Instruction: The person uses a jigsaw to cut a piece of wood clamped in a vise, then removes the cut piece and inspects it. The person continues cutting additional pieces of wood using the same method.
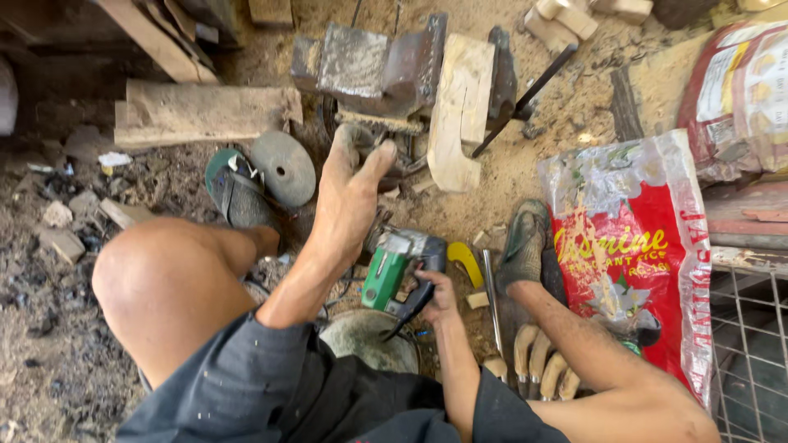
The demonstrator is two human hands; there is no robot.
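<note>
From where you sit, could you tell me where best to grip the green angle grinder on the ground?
Grip the angle grinder by its dark rear handle, coming from the near side, where the right hand already rests. The handle points toward the sitter; the metal head faces the vise.

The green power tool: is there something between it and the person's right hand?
No. The right hand already grips the rear of the green power tool on the ground, with no gap visible. The left hand is apart, reaching up toward the iron vise.

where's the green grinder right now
In the head view the green grinder lies on the ground at centre, under the right hand, just below the left hand and left of a yellow handle.
</note>
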